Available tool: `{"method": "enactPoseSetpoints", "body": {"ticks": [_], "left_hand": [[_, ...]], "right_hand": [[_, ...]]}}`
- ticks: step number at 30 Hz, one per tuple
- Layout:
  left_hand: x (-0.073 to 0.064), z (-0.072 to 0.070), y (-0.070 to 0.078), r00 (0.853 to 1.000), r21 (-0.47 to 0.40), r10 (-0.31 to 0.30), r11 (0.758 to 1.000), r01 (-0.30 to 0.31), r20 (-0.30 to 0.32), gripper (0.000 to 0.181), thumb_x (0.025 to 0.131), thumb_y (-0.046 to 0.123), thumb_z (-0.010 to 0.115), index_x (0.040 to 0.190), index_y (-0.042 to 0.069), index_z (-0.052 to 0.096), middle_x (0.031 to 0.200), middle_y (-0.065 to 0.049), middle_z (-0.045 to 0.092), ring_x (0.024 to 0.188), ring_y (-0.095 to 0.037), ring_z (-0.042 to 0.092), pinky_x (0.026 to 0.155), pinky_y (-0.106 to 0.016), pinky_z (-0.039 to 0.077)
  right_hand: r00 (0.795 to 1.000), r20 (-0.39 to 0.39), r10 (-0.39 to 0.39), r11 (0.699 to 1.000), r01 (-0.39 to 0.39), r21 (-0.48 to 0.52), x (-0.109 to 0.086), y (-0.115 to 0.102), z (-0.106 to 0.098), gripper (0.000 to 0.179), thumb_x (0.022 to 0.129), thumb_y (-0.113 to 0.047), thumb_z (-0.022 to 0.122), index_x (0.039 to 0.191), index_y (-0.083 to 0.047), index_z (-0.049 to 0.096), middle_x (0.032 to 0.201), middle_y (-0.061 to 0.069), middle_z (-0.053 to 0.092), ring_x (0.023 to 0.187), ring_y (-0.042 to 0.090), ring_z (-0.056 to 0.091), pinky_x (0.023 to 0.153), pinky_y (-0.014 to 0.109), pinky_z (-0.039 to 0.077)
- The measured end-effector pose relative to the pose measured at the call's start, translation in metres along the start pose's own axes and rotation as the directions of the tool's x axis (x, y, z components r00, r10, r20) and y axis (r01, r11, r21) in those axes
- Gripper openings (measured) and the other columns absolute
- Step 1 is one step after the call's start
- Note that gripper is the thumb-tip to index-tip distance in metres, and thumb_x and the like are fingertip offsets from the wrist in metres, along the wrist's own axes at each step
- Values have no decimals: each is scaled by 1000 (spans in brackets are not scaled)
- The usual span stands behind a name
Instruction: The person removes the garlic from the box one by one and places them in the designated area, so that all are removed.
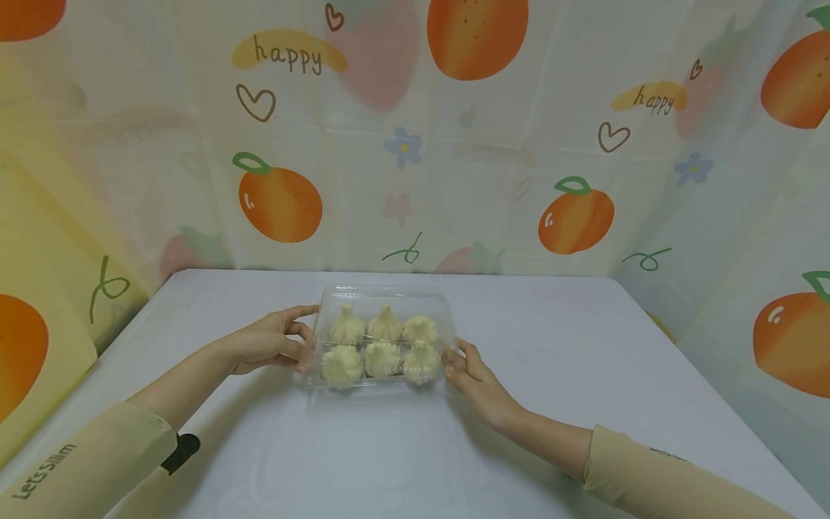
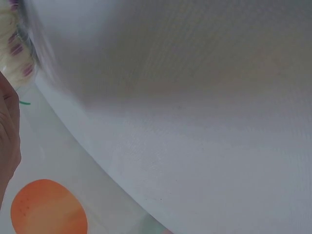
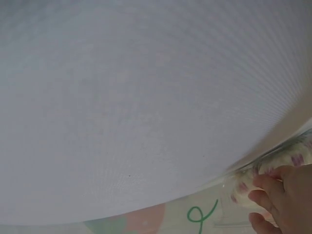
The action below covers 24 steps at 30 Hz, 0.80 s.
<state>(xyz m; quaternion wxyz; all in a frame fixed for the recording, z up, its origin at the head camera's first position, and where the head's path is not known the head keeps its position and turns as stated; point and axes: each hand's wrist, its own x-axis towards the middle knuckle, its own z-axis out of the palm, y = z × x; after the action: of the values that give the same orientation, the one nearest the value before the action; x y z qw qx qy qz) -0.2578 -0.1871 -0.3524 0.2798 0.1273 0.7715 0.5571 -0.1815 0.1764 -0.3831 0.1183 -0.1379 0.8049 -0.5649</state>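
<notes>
A clear plastic box point(image 1: 395, 293) with several pale garlic bulbs point(image 1: 383, 359) in two rows is held between both hands over the white table. My left hand point(image 1: 267, 342) grips its left edge, while my right hand point(image 1: 485, 388) grips the lower right side. The left wrist view shows only part of the left hand point(image 2: 8, 134) at its border, beside purple-streaked garlic point(image 2: 17, 51). In the right wrist view, fingers of the right hand point(image 3: 286, 201) bend against the box at the lower right corner. The box's underside is hidden in the head view.
A white cloth covers the table point(image 1: 551, 324). Behind and at the sides hangs a curtain point(image 1: 467, 194) printed with oranges, hearts and flowers. A black strap point(image 1: 181, 453) shows by the left sleeve point(image 1: 97, 461).
</notes>
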Motion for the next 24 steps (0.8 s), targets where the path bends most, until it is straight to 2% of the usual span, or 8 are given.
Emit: {"method": "enactPoseSetpoints", "body": {"ticks": [9,16,24], "left_hand": [[1,1,0,1000,1,0,1000,0,-11,97,82,-3,62,159,9,5,95,1,56,87,-17,63,77,-30,62],[2,1,-1,1000,7,0,1000,0,-12,96,84,-2,63,160,9,5,97,-1,55,86,-17,64,77,-31,63],[0,1,0,1000,2,0,1000,0,-8,95,86,-1,63,159,9,4,98,-1,55,87,-17,64,78,-30,63]], "right_hand": [[999,-29,21,1000,-20,23,1,0,1,61,105,-17,34,156,1,4,162,26,21,150,40,25,123,59,23],[998,-60,28,1000,-27,16,1,0,2,60,104,-16,36,156,0,9,161,25,26,148,40,29,122,60,27],[998,-60,28,1000,-28,12,0,0,2,60,106,-19,37,156,1,10,161,24,26,148,40,30,121,59,29]]}}
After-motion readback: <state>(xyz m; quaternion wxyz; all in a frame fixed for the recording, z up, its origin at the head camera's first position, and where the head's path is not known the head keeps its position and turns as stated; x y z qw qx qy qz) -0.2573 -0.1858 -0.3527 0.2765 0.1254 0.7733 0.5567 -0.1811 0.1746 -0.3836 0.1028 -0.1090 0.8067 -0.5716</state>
